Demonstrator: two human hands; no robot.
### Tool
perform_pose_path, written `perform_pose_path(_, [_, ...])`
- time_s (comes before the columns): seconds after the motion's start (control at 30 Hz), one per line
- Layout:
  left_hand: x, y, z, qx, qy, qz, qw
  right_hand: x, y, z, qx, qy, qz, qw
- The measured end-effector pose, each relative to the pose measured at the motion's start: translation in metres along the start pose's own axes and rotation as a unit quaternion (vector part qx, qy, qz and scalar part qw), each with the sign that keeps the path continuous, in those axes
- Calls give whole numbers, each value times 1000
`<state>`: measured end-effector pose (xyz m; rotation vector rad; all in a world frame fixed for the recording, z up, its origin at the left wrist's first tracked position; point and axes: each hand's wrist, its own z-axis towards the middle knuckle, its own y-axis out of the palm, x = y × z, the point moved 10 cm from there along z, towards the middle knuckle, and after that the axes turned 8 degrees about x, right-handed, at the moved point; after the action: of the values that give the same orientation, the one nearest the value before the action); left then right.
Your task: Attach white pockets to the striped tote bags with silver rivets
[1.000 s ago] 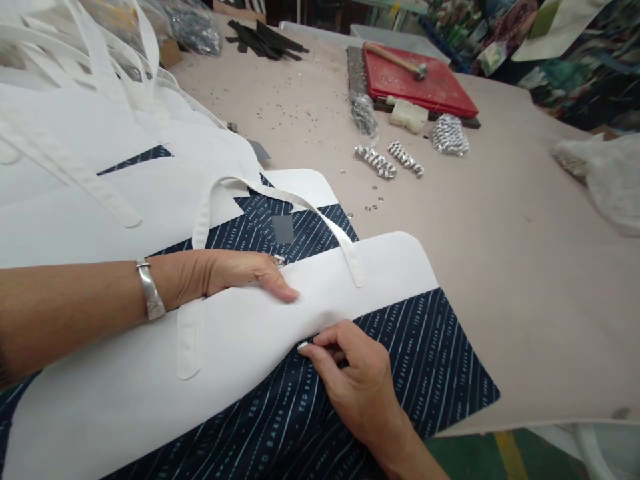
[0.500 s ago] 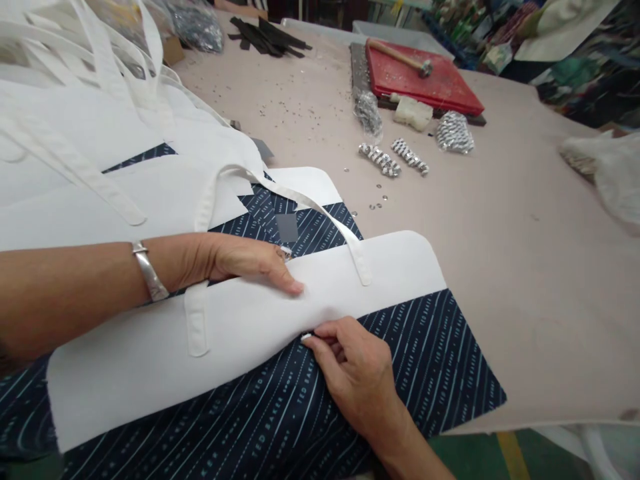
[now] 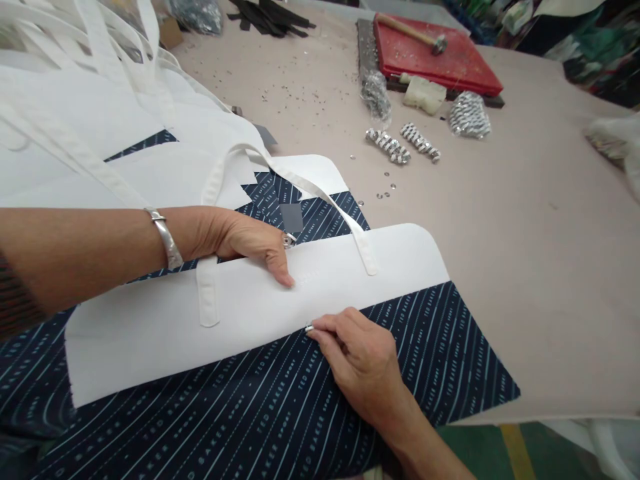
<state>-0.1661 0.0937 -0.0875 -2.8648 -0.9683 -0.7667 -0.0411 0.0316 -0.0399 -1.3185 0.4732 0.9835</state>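
A white panel [image 3: 150,333] with a strap [image 3: 364,250] lies over navy printed fabric [image 3: 240,407]. My left hand [image 3: 255,247] grips the panel's upper edge, its thumb on top and its fingers hidden underneath. Near those fingers a small metal piece [image 3: 288,240] shows at the edge. At the seam between white and navy, my right hand [image 3: 355,353] pinches a small white-and-silver piece [image 3: 309,327] between thumb and index finger.
White pieces with straps [image 3: 100,113] are piled at the left. Farther back are a red board [image 3: 450,67], a hammer [image 3: 410,32], wrapped metal rolls [image 3: 387,145], a bagged bundle [image 3: 469,115] and black strips [image 3: 270,17].
The white panel lies flatter, and its left end has moved up. My left hand has shifted slightly up and left with its thumb still on the panel. My right hand stays at the seam.
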Motion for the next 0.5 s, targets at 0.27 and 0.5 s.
perform_pose_path(0.27, [-1, 0, -2, 8, -13, -16, 1000, 0, 2, 0, -15, 11, 6, 1000])
perform_pose_path(0.5, [-8, -2, 3, 2, -27, -30, 999, 0, 1, 4, 1, 21, -2, 1000])
